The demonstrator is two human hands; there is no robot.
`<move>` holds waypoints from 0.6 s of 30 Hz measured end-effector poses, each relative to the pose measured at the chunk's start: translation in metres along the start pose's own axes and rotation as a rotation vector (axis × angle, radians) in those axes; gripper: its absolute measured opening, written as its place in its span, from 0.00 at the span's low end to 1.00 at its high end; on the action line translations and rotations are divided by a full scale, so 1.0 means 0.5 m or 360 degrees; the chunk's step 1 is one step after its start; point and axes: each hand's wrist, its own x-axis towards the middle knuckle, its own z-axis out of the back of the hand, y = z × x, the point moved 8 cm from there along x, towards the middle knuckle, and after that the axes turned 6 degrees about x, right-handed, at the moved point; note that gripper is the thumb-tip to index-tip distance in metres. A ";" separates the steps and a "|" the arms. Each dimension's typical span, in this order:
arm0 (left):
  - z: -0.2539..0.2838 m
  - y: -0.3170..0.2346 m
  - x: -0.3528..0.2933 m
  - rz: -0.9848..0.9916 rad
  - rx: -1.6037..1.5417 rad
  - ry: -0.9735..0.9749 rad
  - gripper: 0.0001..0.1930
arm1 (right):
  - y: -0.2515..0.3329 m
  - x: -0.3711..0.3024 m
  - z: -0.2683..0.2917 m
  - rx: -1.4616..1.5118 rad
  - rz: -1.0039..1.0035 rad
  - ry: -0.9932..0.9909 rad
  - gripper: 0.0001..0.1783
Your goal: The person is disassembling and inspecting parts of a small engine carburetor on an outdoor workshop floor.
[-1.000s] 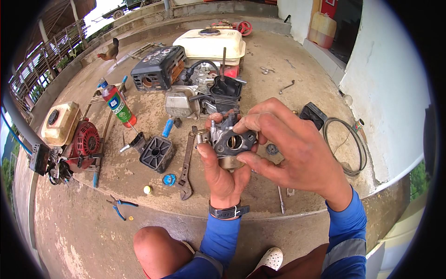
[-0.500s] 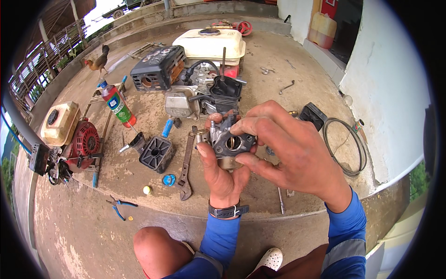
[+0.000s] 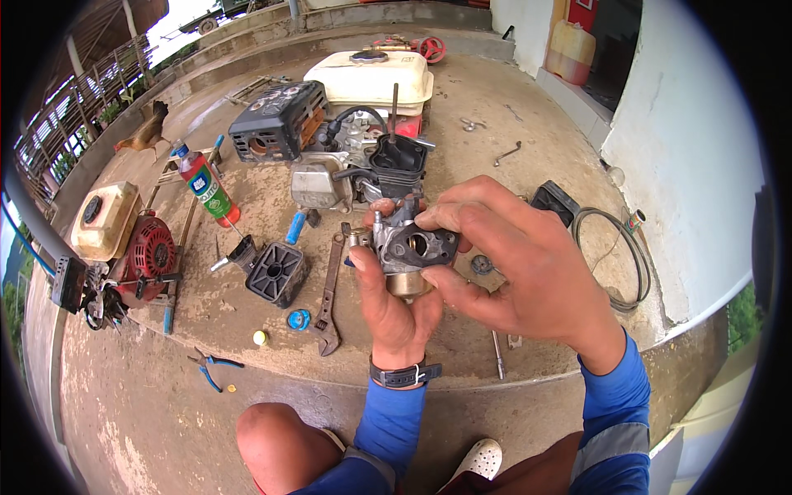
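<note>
A metal carburetor (image 3: 410,284) with a brass-coloured bowl is held up over the floor. My left hand (image 3: 389,318) cups it from below and the left side, thumb along its front. My right hand (image 3: 528,276) pinches its right side, fingers on top and thumb low. A dark flange plate (image 3: 445,245) with a round bore shows on the carburetor's face between the right fingers. Left fingertips are partly hidden behind the carburetor. Behind it stands a partly dismantled engine (image 3: 323,183) with a black air cleaner base (image 3: 398,165).
An adjustable wrench (image 3: 331,301), a black filter box (image 3: 276,272) and blue-handled pliers (image 3: 219,361) lie left of my hands. Farther left are a red-liquid bottle (image 3: 210,188) and a red engine (image 3: 153,252). A coiled black cable (image 3: 579,247) lies right. A cream fuel tank (image 3: 371,82) stands behind.
The carburetor has turned slightly, showing more of its brass-coloured bowl. My right fingers have shifted a little on it. A chicken at the far left has lowered its head and moved left.
</note>
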 end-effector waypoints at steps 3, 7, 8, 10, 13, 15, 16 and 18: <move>0.013 -0.005 0.001 -0.0009 0.0115 -0.0182 0.34 | -0.007 0.004 0.020 -0.0022 0.0111 -0.0198 0.12; 0.016 0.000 0.005 0.0093 0.0078 -0.0159 0.35 | -0.017 0.004 0.046 -0.0054 0.0107 -0.0360 0.07; 0.017 -0.001 0.004 0.0100 0.0106 -0.0191 0.34 | -0.017 0.003 0.046 -0.0052 0.0108 -0.0360 0.07; 0.022 0.000 0.004 0.0098 0.0122 -0.0221 0.34 | -0.034 0.002 0.043 0.0062 -0.0046 -0.0311 0.06; 0.025 -0.004 0.002 0.0090 0.0136 -0.0234 0.34 | -0.052 0.006 0.028 0.0242 -0.0099 -0.0232 0.09; 0.024 -0.002 0.002 0.0085 0.0126 -0.0214 0.34 | -0.057 0.004 0.025 0.0333 -0.0174 -0.0228 0.10; 0.024 0.000 0.002 0.0093 0.0100 -0.0195 0.34 | -0.062 0.004 0.022 0.0425 -0.0246 -0.0224 0.12; 0.021 0.003 0.003 0.0101 0.0074 -0.0175 0.34 | -0.062 0.005 0.022 0.0424 -0.0258 -0.0219 0.12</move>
